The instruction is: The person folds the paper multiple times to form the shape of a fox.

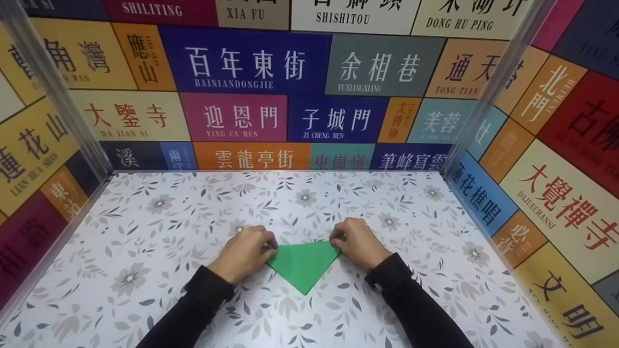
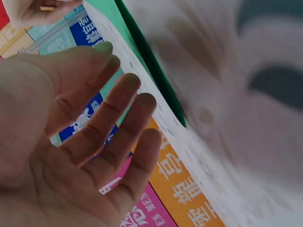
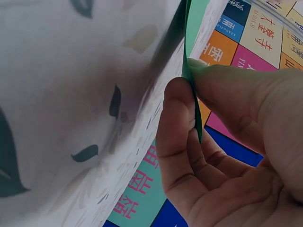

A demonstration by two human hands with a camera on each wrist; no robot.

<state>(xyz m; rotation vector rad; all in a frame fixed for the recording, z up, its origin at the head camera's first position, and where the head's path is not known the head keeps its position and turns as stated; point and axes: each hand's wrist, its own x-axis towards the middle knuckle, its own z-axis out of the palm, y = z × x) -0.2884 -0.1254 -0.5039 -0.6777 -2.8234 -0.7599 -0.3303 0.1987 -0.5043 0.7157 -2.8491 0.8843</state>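
Multicolour wall panels printed w/ place-name signs (image 1: pixel 246 60) at back + both sides, around white bench (image 1: pixel 164 241) w/ grey flower/leaf print; two long black fabric sleeves (image 1: pixel 191 309) come in over it from near side. Bare L grip (image 1: pixel 245 252): fingers loosely spread, slightly bent, tips just beside L corner of green triangular paper sheet (image 1: pixel 305 266), can't tell re contact; bare R grip (image 1: pixel 360 244): thumb + fingertip pinching sheet's R corner. Sheet's at approx mid-bench betw the two grips, long edge away from person, pt twd person.
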